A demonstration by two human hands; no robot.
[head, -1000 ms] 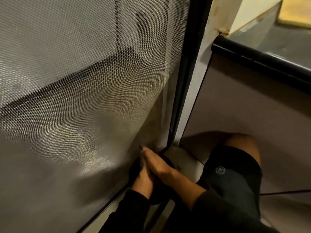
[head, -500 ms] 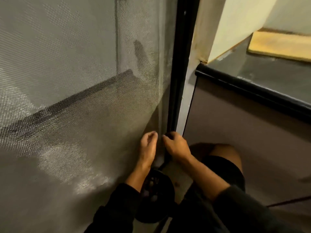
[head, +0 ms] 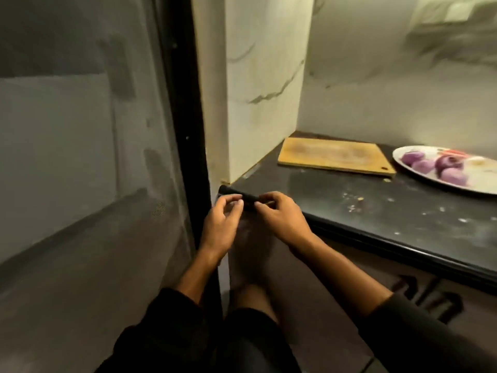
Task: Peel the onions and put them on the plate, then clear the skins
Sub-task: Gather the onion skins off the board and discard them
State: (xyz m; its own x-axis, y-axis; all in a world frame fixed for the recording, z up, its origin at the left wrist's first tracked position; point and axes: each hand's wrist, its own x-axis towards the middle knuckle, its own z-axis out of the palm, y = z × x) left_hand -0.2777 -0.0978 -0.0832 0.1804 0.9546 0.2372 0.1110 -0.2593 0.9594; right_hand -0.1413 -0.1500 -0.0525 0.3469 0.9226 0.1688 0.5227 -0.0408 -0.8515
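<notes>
Two bare hands are held close together in front of the near left corner of a black stone counter, fingers loosely curled. The left hand and the right hand show fingertips nearly meeting, and nothing can be made out between them — whether a scrap of skin is pinched there cannot be told. Dark sleeves cover both forearms.

Farther right on the counter, a pale wooden chopping board lies flat, and beyond it a white oval plate is cut by the frame's right edge. On the plate, peeled purple onions are gathered — several round bulbs, touching. Pale flecks, probably skin crumbs, are scattered over the dark counter between hands and plate.

To the left, a grey mesh screen door in a black frame fills the view.

The peeling is judged done; what remains looks like crumbs. Such skins are papery, light and brittle, best swept together with a flat palm rather than pinched singly. The bare bulbs are likely slick and firm, and would best be cupped round the middle.
</notes>
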